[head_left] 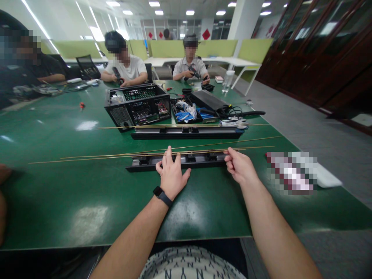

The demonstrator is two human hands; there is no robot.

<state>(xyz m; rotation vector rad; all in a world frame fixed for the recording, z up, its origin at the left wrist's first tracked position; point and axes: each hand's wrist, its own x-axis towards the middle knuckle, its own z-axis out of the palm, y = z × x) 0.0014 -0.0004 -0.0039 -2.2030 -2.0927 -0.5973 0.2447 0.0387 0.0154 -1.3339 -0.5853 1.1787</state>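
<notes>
Green and glossy, the tabletop (pixel 52 201) spreads under both forearms. On it, the right hand (pixel 240 164) appears to have its thumb and forefinger closed in a narrow grip on a thin golden rod (pixel 209 151), while the left hand (pixel 171 176) is spread wide, its fingertips resting at the rods over the nearer black rail (pixel 197 164). Such long, slender stock probably flexes easily, so a light pinch and an even touch from the spread fingers should steady it better than hard pressure, which might bow it. Long free ends reach out past the rail on both sides; moving slowly and keeping them low would limit whipping and snagging. One rod lies at a slant to its neighbours, so feeling each apart first would help avoid lifting two together. Beyond lies the farther black rail (pixel 186 136), with more thin rods along it, then the open computer case (pixel 139 106) and some blue-and-white gloves (pixel 186 112). Across from the wearer, two people handle tools.
</notes>
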